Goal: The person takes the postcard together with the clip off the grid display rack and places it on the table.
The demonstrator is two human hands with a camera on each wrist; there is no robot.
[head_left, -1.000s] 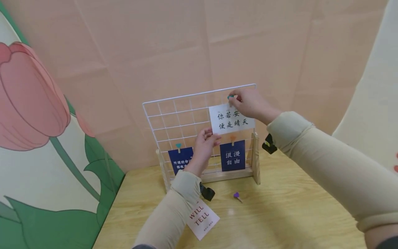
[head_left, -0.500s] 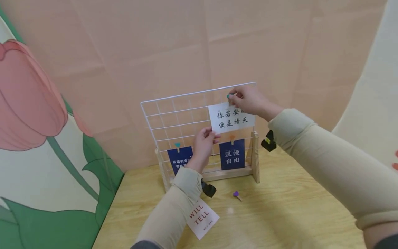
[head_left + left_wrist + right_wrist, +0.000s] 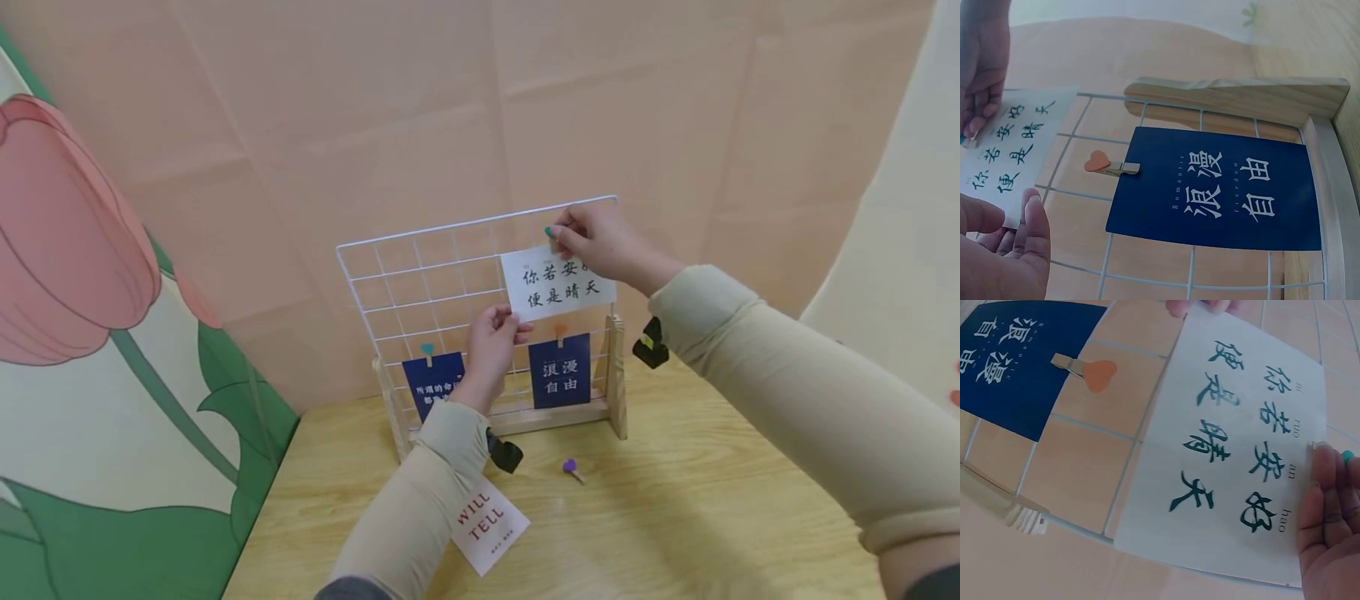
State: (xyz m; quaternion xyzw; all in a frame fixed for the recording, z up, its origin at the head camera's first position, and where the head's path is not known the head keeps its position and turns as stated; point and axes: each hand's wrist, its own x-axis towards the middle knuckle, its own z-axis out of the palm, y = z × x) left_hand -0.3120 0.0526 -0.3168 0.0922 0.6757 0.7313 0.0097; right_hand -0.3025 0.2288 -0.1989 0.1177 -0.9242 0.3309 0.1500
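A white card (image 3: 558, 287) with black handwritten-style characters lies against the upper right of the white wire grid (image 3: 480, 222). My left hand (image 3: 489, 350) pinches its lower left corner between thumb and fingers. At the card's top edge, my right hand (image 3: 606, 242) pinches a small wooden clothespin with a teal heart (image 3: 550, 232), mostly hidden by the fingers. The right wrist view shows the card's face (image 3: 1222, 450) nearly whole, with the right fingers at its upper edge. Below it, a navy card (image 3: 1216, 187) hangs from a clothespin with an orange heart (image 3: 1097, 161).
Another navy card (image 3: 429, 382) hangs at lower left under a teal-heart clothespin (image 3: 427, 349), partly behind my left hand. The grid stands in a wooden base (image 3: 617, 383) on the table (image 3: 675, 500). A purple-heart clothespin (image 3: 571, 467) and a pale card with red lettering (image 3: 495, 529) lie in front.
Both hands and the white card stay almost in place. The right fingers and the teal heart shift very slightly left; the head view drifts a little.
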